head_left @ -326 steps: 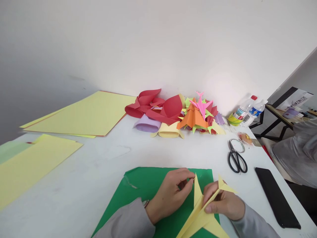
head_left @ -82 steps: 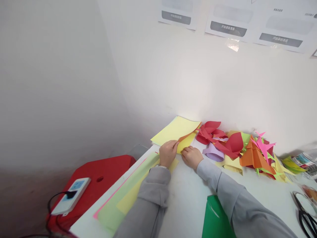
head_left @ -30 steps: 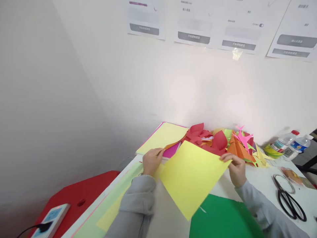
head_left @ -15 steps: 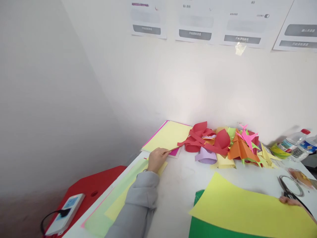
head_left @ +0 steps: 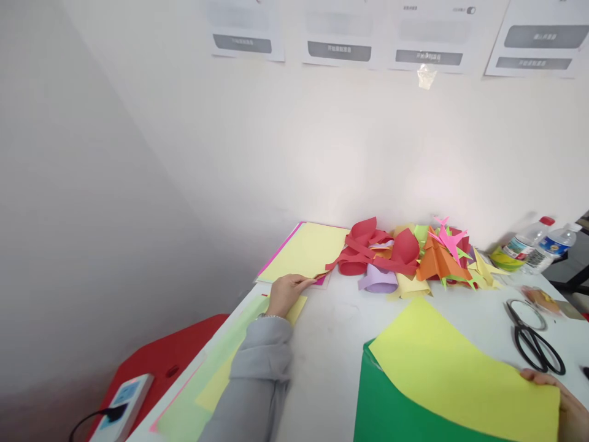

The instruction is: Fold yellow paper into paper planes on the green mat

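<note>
Toward the lower right of the frame, a yellow sheet [head_left: 460, 368] is gripped at its right-hand corner by the right hand [head_left: 564, 402], whose fingers are closed over the paper's edge; only part of that hand is seen at the frame's border. The sheet is spread partly over a green sheet [head_left: 391, 411] on the desk [head_left: 331, 331], and its long axis is run from upper left down to lower right.

The left hand [head_left: 284, 293] is found left of centre, well apart from the yellow sheet, so the right hand is much the nearer. Its fingers are stretched against the near edge of a paper stack [head_left: 306, 255], yellow on top with pink beneath; whether a sheet is pinched there cannot be told.

Behind the two sheets, a pile of folded paper shapes [head_left: 414, 258] is heaped against the wall. Black scissors [head_left: 536, 347] are laid just beyond the right hand, and two capped bottles [head_left: 550, 245] are stood at the right edge; what is in them cannot be made out.
</note>
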The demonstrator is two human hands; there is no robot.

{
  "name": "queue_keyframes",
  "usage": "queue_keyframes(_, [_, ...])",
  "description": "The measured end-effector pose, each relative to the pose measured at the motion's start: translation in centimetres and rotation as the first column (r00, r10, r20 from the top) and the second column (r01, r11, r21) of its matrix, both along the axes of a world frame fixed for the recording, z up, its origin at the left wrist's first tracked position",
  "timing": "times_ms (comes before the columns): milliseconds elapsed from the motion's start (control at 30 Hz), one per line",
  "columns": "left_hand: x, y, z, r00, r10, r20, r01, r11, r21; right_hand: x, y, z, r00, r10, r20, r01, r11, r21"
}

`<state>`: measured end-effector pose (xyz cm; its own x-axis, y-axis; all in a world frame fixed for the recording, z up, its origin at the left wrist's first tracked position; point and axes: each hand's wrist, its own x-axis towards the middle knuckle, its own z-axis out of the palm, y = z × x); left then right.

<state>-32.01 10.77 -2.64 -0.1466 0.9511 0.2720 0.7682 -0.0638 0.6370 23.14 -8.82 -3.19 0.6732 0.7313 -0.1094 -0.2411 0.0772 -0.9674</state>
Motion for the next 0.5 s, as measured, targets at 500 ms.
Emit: queue_keyframes(500, [-0.6,0.3,-0.7,0.994,0.041,0.103,-0.03,0.994,-0.106,-2.3,0.0,2.3,0.986,-0.047,-0.157,0.042,0.998,-0.037])
